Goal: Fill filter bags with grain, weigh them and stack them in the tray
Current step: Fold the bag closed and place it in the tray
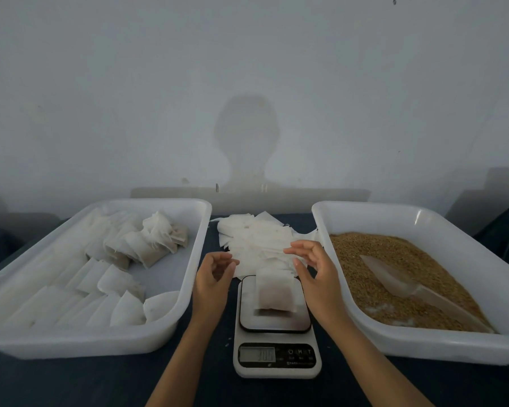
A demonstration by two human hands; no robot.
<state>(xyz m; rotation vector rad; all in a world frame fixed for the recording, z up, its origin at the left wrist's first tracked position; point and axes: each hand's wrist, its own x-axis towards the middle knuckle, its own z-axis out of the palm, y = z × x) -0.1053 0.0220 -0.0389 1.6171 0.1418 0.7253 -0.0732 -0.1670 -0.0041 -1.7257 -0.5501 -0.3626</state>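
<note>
Filled filter bag lies flat on scale; both hands hover beside it, fingers apart, holding nothing. Left hand at 9 o'clock, right hand at 2 o'clock. Recommendation: keep clear until display settles, then stack in tray.

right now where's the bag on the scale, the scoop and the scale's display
filled bag (pixel 275 292), head view, middle of its front face
scoop (pixel 394 279), head view, its translucent bowl lying on the grain
scale display (pixel 257 354), head view, centre of the screen
</note>
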